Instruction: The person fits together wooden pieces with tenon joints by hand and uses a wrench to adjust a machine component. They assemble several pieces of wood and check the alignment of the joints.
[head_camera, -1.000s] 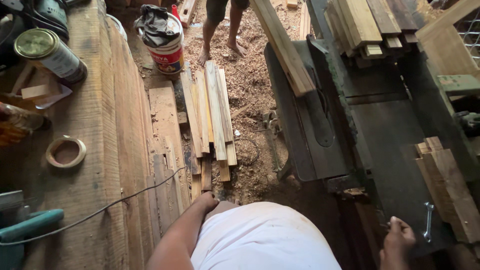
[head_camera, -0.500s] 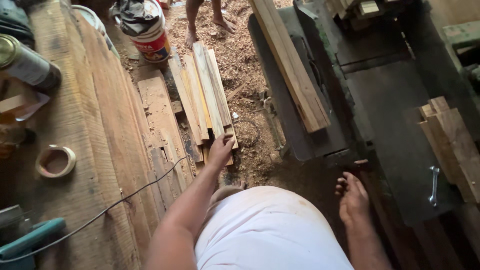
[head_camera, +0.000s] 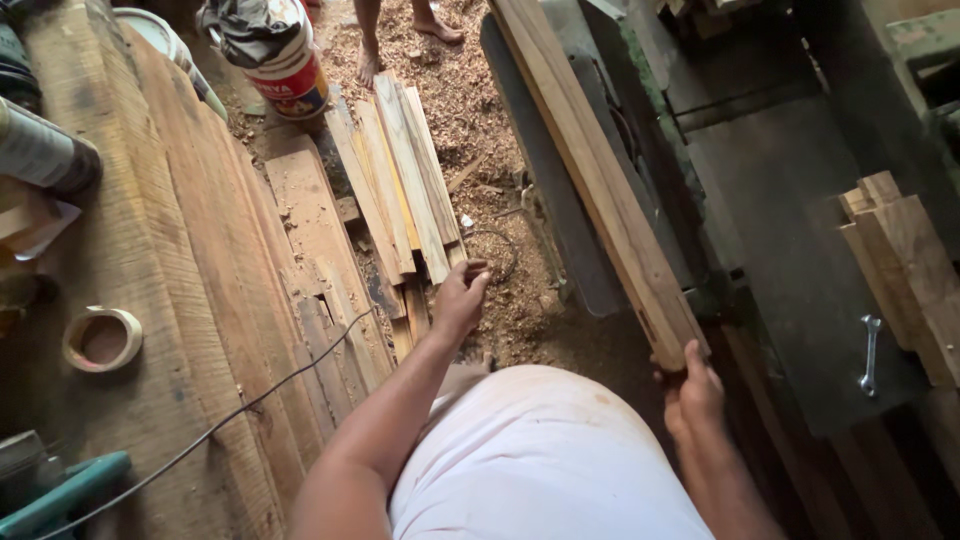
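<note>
My left hand (head_camera: 460, 297) reaches down to the near end of a stack of thin wooden slats (head_camera: 400, 180) lying on the sawdust-covered floor; its fingers curl at the end of one slat. My right hand (head_camera: 692, 385) grips the near end of a long wooden plank (head_camera: 590, 170) that leans along the edge of the dark machine table (head_camera: 790, 240). My white-clothed torso fills the bottom middle of the view.
A wide wooden workbench (head_camera: 150, 250) on the left carries a roll of tape (head_camera: 102, 338), a can (head_camera: 40, 150), a teal tool (head_camera: 60, 495) and a cable. A paint bucket (head_camera: 280, 55) stands beyond. Another person's bare feet (head_camera: 400, 40) are at top. Wood blocks (head_camera: 905, 270) and a wrench (head_camera: 870, 350) lie on the machine.
My left hand has come off the bench edge and gone down to the slats. My right hand has risen from the lower right and taken hold of the plank's near end.
</note>
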